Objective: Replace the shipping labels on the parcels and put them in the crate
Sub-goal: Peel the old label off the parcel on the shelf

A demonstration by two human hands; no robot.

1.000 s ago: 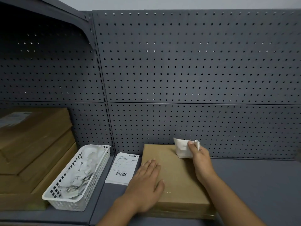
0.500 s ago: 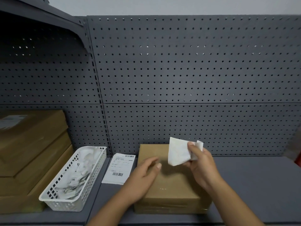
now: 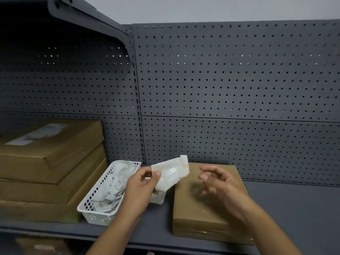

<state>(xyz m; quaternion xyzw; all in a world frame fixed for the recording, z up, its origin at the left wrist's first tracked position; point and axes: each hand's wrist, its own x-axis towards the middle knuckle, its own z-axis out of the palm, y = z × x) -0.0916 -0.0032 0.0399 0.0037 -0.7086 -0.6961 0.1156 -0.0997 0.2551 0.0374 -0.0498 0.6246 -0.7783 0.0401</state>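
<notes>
A flat brown parcel [image 3: 195, 214] lies on the grey shelf with no label showing on its top. My left hand [image 3: 141, 186] pinches a crumpled white peeled label [image 3: 171, 173], held in the air between the parcel and a white basket [image 3: 95, 216]. My right hand [image 3: 220, 186] hovers over the parcel with fingers apart and nothing in it. A fresh printed label [image 3: 158, 196] lies flat on the shelf between basket and parcel, mostly hidden behind my left hand and the peeled label.
The white basket holds several crumpled old labels. Stacked brown boxes [image 3: 47, 166] stand at the left, the top one bearing a label [image 3: 38, 134]. A grey pegboard wall [image 3: 230, 92] backs the shelf, with bare shelf surface [image 3: 294, 208] right of the parcel.
The peeled label passed from my right hand to my left, which lifted off the parcel and carried it leftward toward the basket. My right hand let go and opened. The view shifted left.
</notes>
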